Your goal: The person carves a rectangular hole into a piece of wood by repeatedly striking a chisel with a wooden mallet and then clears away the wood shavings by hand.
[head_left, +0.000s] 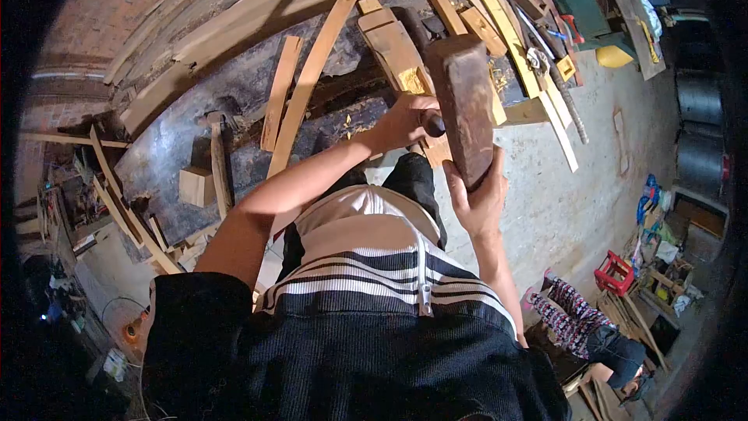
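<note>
The right hand [485, 199] grasps the near end of a dark brown block [463, 101], raised in front of wooden boards [383, 37]; the left hand [396, 122] curls its fingers around a round-ended dark handle [433, 123] (other end hidden), just beside the block.

Brown block [465, 105]: a tapered wooden piece, near upright in view; its surface worn and scuffed
Right hand [479, 199]: fingers and thumb around the block's lower end
Left hand [396, 123]: just left of the block, curled about a dark rounded piece [434, 122]; whether that piece joins the block cannot be told
Pale board [387, 45]: up and left of the block; yellowish shavings [411, 79] lie on it
Long plank [323, 70]: further left of the block, slanting over a dark workbench [173, 148]
Hammer [221, 164]: well left of the block, beside a wooden cube [196, 186]
Other person [596, 335]: well below and right of the block, in patterned trousers; a red crate [615, 274] near
</note>
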Available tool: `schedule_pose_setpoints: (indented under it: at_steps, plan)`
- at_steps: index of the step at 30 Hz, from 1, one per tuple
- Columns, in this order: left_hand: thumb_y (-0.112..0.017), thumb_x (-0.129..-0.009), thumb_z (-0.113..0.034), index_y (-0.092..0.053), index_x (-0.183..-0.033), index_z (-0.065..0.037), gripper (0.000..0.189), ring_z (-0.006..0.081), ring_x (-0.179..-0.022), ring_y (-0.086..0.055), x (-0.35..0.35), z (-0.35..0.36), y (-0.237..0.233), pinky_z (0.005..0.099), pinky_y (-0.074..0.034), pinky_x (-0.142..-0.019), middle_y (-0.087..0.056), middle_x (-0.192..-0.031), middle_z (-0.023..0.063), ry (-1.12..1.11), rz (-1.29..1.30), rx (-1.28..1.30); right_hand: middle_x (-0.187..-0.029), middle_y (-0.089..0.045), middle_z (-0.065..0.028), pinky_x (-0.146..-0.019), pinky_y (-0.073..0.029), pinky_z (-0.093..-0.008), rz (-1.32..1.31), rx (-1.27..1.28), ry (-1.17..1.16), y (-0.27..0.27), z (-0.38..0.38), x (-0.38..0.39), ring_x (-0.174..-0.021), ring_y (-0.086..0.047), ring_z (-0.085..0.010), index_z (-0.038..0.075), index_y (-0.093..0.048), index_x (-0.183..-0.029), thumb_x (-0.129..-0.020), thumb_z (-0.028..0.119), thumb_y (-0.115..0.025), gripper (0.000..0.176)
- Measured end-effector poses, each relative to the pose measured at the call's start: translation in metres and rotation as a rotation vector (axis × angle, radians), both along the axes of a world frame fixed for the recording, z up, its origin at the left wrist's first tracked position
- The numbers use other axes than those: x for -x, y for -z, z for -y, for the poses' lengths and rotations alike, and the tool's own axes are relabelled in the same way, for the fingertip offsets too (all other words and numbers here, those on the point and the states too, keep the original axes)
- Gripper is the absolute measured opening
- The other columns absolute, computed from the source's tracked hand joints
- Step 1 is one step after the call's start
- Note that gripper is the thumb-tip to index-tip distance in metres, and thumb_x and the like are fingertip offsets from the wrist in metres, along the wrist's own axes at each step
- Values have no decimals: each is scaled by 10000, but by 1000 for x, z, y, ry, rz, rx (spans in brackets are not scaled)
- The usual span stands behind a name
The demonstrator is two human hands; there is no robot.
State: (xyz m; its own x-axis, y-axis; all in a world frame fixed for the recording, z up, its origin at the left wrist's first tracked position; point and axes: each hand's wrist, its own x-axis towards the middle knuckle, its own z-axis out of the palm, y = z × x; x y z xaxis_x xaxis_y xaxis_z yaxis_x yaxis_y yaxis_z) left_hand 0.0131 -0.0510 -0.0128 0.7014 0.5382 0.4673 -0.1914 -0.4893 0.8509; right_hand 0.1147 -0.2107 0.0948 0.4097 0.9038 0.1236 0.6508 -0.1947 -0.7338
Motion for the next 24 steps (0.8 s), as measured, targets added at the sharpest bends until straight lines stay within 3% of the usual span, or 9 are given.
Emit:
schedule_pose_setpoints:
  at_steps: [3,4,5,8,9,11,17,20,24]
  plan:
    - [-620,-816,-19,-657,-949,-7,138,191,-759,-675,-5,4,12,346,-526,-703,-657,-760,158,1,-150,51,-719,-656,-251,-574,-521,-444,-55,221,34,4,-5,-1,-681,-673,-444,-7,-488,-1127,-837,284,-739,482]
    - [-648,-843,-86,-653,-908,-27,88,162,-751,-663,-1,-1,10,348,-524,-698,-668,-745,114,117,-321,238,-700,-650,-252,-566,-515,-444,-60,177,66,6,-4,-3,-673,-673,-443,-11,-490,-1115,-845,288,-736,471]
    - [-693,-850,-142,-643,-854,-36,117,119,-741,-654,0,7,8,328,-528,-675,-689,-749,75,-108,-30,205,-682,-645,-252,-559,-509,-444,-69,133,91,11,-4,-4,-664,-673,-442,-14,-493,-1103,-853,292,-733,462]
    - [-770,-847,-174,-635,-805,-43,193,63,-728,-615,-19,-37,31,263,-497,-629,-688,-768,20,-72,-8,379,-700,-658,-235,-560,-505,-422,-189,138,202,24,3,-15,-647,-679,-415,-21,-505,-1073,-862,301,-732,447]
    - [-766,-865,-180,-642,-798,-49,192,55,-697,-595,-16,-39,10,267,-476,-602,-679,-733,2,-119,85,435,-680,-578,-50,-451,-430,-284,-182,92,206,30,8,-19,-490,-514,-119,11,-512,-1064,-886,278,-732,389]
    - [-766,-865,-171,-648,-788,-46,188,53,-679,-589,-12,-54,-3,271,-473,-596,-673,-711,-4,-158,-31,313,-713,-661,-197,-569,-496,-369,-241,39,250,30,13,-22,-593,-657,-303,-17,-523,-1017,-862,294,-734,406]
    - [-770,-857,-252,-663,-793,-25,259,135,-653,-634,-14,-43,-6,343,-497,-590,-684,-713,88,-168,-204,223,-689,-651,-134,-614,-493,-379,-345,189,341,17,18,-23,-628,-620,-212,-15,-520,-1015,-858,297,-746,416]
    - [-738,-858,-68,-679,-941,-31,109,91,-812,-633,-13,-21,-10,289,-525,-771,-714,-892,11,-37,-199,443,-694,-646,-147,-621,-491,-383,-278,103,282,27,21,-23,-634,-636,-236,-17,-513,-1031,-859,286,-745,418]
    - [-737,-874,-210,-632,-823,-10,232,119,-718,-620,-17,-10,11,314,-498,-648,-677,-769,68,-16,-184,420,-739,-653,-175,-642,-500,-386,-286,157,259,14,17,-17,-672,-660,-288,-14,-514,-1045,-851,262,-747,410]
